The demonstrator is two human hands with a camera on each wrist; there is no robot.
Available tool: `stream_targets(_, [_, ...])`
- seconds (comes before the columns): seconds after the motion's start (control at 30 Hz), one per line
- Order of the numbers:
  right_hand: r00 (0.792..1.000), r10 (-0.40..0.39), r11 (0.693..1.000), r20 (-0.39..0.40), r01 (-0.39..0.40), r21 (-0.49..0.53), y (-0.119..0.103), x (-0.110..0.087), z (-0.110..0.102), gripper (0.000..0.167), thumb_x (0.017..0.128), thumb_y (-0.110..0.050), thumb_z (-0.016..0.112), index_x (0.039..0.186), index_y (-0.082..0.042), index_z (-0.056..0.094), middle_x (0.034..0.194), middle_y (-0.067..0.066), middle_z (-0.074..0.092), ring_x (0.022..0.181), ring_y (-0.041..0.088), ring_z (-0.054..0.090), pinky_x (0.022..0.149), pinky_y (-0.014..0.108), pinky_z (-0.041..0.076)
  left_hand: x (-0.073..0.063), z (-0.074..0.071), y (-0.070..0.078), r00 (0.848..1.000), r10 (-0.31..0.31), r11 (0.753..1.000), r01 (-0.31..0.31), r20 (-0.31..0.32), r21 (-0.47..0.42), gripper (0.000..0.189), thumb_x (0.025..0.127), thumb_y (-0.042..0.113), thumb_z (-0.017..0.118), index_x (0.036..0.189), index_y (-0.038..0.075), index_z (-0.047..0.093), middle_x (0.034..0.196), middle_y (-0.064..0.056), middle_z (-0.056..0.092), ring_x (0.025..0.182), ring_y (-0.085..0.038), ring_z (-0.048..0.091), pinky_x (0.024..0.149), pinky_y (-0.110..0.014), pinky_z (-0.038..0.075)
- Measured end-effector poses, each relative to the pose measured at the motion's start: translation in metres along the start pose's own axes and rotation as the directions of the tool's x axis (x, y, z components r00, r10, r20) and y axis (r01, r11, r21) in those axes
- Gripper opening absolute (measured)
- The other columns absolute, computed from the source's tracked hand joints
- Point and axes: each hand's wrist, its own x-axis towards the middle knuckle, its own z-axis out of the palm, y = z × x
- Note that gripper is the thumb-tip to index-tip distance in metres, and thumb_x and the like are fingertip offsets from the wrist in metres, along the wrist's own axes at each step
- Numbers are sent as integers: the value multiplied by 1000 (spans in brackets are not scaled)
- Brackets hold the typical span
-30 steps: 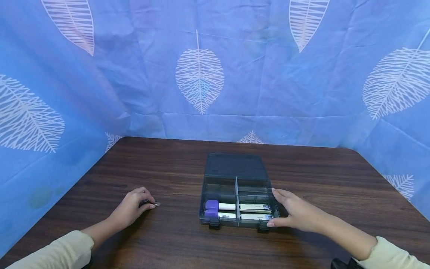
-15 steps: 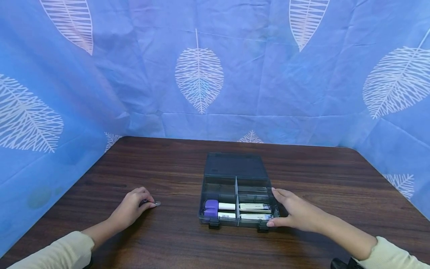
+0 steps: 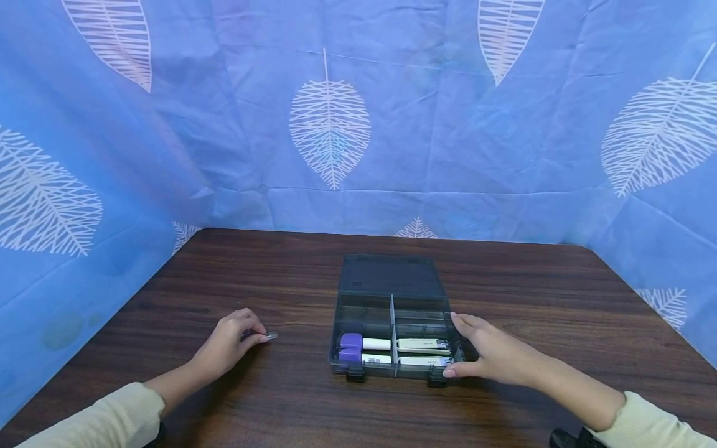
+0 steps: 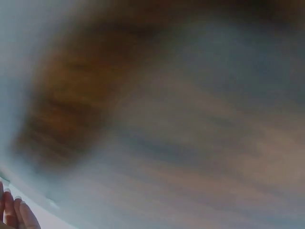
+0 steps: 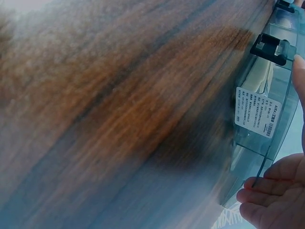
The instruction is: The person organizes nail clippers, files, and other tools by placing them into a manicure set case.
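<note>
My left hand [image 3: 229,348] pinches a small shiny item [image 3: 271,336] just above the table, left of the box; fingers cover most of it, so its kind is unclear. In the left wrist view only my fingertips [image 4: 21,214] show at the lower left corner. A translucent dark plastic divided box [image 3: 366,316] lies with its lid [image 3: 392,275] folded back. My right hand [image 3: 493,356] grips its right side, thumb near the front corner. Two pale nail clippers [image 3: 424,361] lie front right inside, beside two white tubes with purple caps [image 3: 351,340] front left.
Black latches [image 3: 355,373] stick out from the box's front edge. A printed label [image 5: 257,112] is stuck on its side. The dark wood table [image 3: 269,267] runs back to a blue leaf-patterned cloth [image 3: 235,124].
My left hand has shifted slightly right and away from me, carrying the small shiny item. My right hand keeps its hold on the box, which stays in place.
</note>
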Motion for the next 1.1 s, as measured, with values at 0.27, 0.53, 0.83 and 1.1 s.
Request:
stream_targets(0.27, [1000,-1,1000,9,1,2,0,1,-1,106,73,-68,59,139,10,31,141,34,34,126,48,38,93,56,43,12,7,10,999,49,997,-50,-17,-51,10,74,2,72,72,10,66,78,4,58,72,-7,57,67,-24,52])
stream_targets(0.53, [1000,-12,1000,1,12,-4,1,1,-2,106,73,-68,58,139,11,31,141,34,34,126,48,38,93,57,42,27,16,22,995,77,993,-82,-57,-82,4,75,4,73,74,4,68,78,2,60,71,-9,58,67,-24,53])
stream_targets(0.83, [1000,-12,1000,-3,12,4,0,1,0,106,73,-68,58,139,10,32,140,34,34,126,49,39,92,56,43,46,26,38,991,95,986,-106,-90,-131,5,75,6,73,73,4,69,76,0,60,69,-8,56,66,-23,53])
stream_targets(1.1, [1000,-11,1000,2,11,10,0,1,0,106,73,-67,59,139,11,31,140,35,34,126,49,39,92,56,43,59,30,53,993,88,981,-99,-73,-168,7,78,10,71,75,4,70,78,-1,60,69,-8,56,66,-23,53])
